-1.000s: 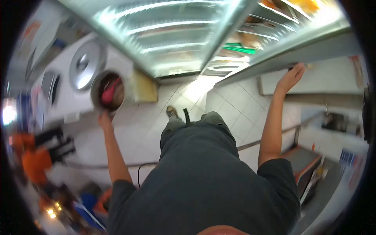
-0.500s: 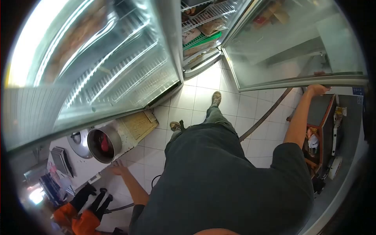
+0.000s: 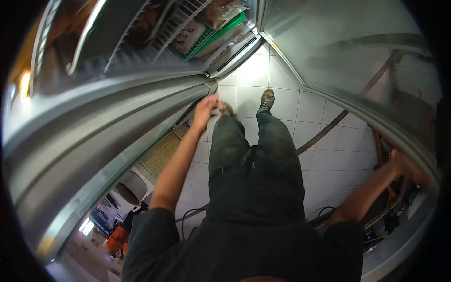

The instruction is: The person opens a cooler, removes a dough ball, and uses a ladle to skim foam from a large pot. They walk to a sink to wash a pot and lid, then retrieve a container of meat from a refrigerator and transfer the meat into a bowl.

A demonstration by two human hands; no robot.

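A glass fridge door (image 3: 329,61) with a metal frame stands swung out on the right. My right hand (image 3: 411,169) is at its outer edge, closed around the frame; motion blurs the fingers. My left hand (image 3: 208,109) is in front of the lower end of the fridge's grey upright frame (image 3: 117,101), loosely bent with nothing visible in it. Inside the fridge (image 3: 230,61), wire shelves (image 3: 181,21) carry bagged food (image 3: 221,14) and a green tray (image 3: 218,35).
White floor tiles (image 3: 253,70) lie around my feet. A dark hose (image 3: 324,134) crosses the floor to the right. A metal pot (image 3: 131,186) stands at lower left, near a person in orange (image 3: 115,239). A wooden cabinet (image 3: 380,150) is under my right arm.
I have moved closer to the open fridge. My left hand has come up from beside the pot to the fridge frame. My right hand, at the door edge, appears lower and farther right.
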